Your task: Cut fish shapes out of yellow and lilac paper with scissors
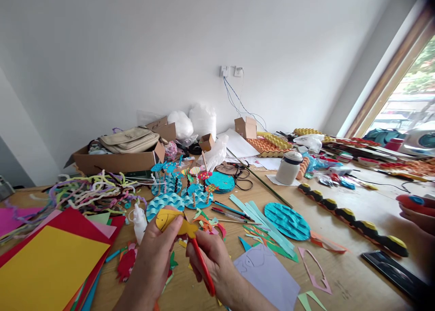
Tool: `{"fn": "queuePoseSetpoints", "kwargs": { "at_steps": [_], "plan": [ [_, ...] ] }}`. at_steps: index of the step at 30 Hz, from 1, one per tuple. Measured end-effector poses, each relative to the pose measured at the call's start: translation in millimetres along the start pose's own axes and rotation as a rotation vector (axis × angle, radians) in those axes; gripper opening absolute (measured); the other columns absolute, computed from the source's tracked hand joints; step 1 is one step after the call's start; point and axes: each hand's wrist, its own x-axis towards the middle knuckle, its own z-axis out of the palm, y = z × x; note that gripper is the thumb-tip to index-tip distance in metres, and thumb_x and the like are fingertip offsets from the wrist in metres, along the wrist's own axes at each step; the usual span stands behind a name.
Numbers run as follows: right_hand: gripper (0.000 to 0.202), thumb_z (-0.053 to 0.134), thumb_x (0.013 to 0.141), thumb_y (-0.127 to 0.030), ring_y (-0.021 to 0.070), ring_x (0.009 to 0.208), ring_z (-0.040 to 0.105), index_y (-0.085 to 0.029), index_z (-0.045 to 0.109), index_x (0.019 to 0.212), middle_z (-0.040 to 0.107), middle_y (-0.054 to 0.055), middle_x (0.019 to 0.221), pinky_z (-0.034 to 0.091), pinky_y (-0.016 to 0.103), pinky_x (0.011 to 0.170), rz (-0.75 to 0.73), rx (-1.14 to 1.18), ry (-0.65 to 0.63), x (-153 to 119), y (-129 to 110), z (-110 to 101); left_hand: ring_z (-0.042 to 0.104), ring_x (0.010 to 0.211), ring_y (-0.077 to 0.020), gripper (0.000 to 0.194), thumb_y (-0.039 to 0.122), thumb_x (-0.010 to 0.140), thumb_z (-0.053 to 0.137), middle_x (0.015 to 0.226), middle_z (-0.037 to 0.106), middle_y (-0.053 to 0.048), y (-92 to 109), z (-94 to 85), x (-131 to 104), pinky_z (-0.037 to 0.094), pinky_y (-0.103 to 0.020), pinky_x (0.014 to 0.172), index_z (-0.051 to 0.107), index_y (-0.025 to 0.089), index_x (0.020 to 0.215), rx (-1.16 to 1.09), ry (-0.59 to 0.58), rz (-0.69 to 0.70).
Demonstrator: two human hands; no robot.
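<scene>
A yellow paper fish point(165, 219) with a drawn eye and gill line is pinched between the thumb and fingers of my left hand point(154, 250). My right hand point(215, 255) is wrapped round the red handles of a pair of scissors point(203, 268). The scissor blades are hidden behind the fish's tail end and my fingers. Just past my left hand stands a white glue bottle point(139, 223). To the right of my right hand lies a lilac sheet point(270, 275) with a fish outline drawn on it. Paper scraps lie beneath and around both hands.
Coloured paper point(50, 268) is stacked at left, beside tangled pipe cleaners point(102, 191). Blue wavy bases with small fish point(195, 195) stand ahead. Rightward are a blue textured disc point(287, 220), a black-and-yellow egg-carton strip point(351, 219), a phone point(390, 270) and another person's hand point(419, 218).
</scene>
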Motion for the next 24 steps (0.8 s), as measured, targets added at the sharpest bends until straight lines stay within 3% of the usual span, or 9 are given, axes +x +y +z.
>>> {"fn": "queuePoseSetpoints", "kwargs": {
  "at_steps": [6, 14, 24],
  "plan": [
    [0.045, 0.040, 0.083, -0.060, 0.0063, 0.047, 0.028, -0.017, 0.044, 0.068, 0.032, -0.006, 0.056, 0.022, 0.017, 0.040, 0.006, 0.010, -0.012, 0, 1, -1, 0.053, 0.056, -0.0119, 0.025, 0.030, 0.052, 0.077, 0.058, 0.059, 0.005, 0, -0.5, 0, 0.044, -0.021, 0.054, 0.059, 0.018, 0.066, 0.004, 0.002, -0.013],
    [0.039, 0.041, 0.085, -0.052, 0.0065, 0.048, 0.029, -0.018, 0.043, 0.068, 0.033, -0.005, 0.056, 0.023, 0.018, 0.042, 0.047, -0.030, -0.028, -2, -4, -3, 0.052, 0.055, -0.0120, 0.018, 0.027, 0.059, 0.075, 0.058, 0.058, 0.005, 0, -5.9, 1, 0.045, -0.022, 0.054, 0.061, 0.019, 0.069, 0.011, -0.059, -0.002],
    [0.027, 0.043, 0.084, -0.032, 0.0060, 0.047, 0.028, -0.018, 0.040, 0.062, 0.031, -0.005, 0.055, 0.021, 0.018, 0.041, 0.098, -0.074, -0.045, -5, -24, -7, 0.052, 0.060, -0.0127, 0.014, 0.029, 0.066, 0.070, 0.062, 0.057, 0.004, 1, -12.7, 2, 0.044, -0.022, 0.058, 0.061, 0.019, 0.069, 0.083, -0.145, 0.009]
  ]
}}
